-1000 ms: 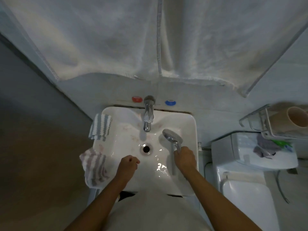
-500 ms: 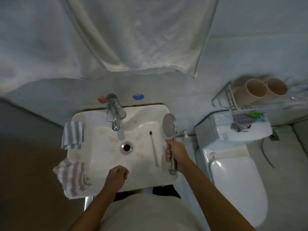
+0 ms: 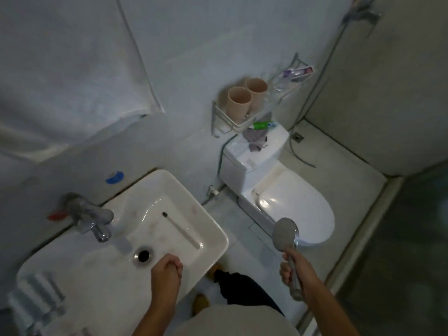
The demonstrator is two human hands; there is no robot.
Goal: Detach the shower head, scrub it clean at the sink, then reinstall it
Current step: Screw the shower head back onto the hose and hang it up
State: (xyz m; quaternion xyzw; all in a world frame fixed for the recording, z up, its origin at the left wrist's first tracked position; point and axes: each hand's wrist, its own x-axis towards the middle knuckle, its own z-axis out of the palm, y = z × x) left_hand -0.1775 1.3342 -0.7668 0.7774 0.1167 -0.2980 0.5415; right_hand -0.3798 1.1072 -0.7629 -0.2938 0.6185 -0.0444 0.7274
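My right hand (image 3: 294,270) grips the handle of the chrome shower head (image 3: 284,232), held upright over the floor between the sink and the toilet, its round face up. My left hand (image 3: 167,269) is a closed fist with nothing in it, over the near right part of the white sink (image 3: 213,229), beside the drain (image 3: 143,255). A thin brush (image 3: 180,230) lies in the basin's right side. The chrome tap (image 3: 93,218) stands at the sink's back left. The shower hose (image 3: 315,93) runs down the far right wall from a bracket (image 3: 361,14).
A white toilet (image 3: 291,202) with its lid down stands right of the sink, a cloth on its tank. A wall rack (image 3: 244,117) above holds two beige cups and tubes. A white towel (image 3: 72,69) hangs over the sink. Striped cloths lie blurred at the sink's left.
My right hand has carried the shower head out of the sink area to the right, toward the toilet. The view has swung right. My left fist stays over the basin.
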